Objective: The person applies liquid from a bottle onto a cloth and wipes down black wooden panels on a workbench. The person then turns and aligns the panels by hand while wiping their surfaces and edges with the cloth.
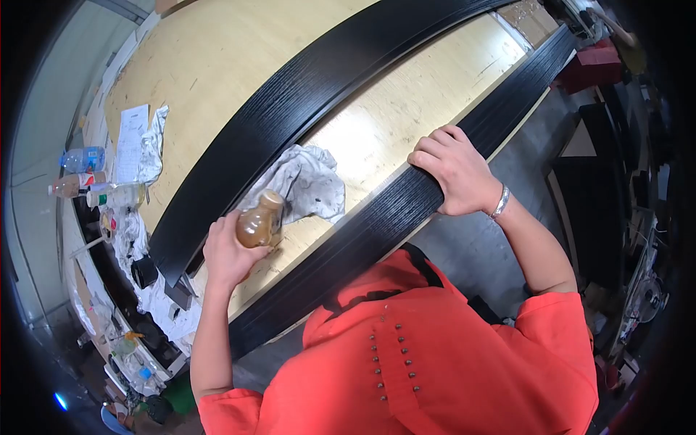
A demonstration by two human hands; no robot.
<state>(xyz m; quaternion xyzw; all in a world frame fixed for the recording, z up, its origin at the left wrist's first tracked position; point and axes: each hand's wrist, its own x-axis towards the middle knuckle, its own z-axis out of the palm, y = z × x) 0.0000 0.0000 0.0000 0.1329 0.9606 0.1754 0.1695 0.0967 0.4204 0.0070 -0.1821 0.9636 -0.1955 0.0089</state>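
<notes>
The small clear bottle is over the table, between the two black strips, with your left hand wrapped round its side. It contains something brown; the fill level is hard to judge, and you cannot tell from here whether its mouth is capped. Your right hand is well apart from the left, clamped across the near black strip, fingers curled over its far edge. For good control, hold the bottle mouth up with a light squeeze, since its wall probably gives, and let the right hand steady the strip without scuffing the grain.

The crumpled pale cloth lies just beyond the bottle, handy for drips. Past it arches the far black strip. At the table's left side lie a bluish bottle, one with brownish contents and one looking pale yellow.
</notes>
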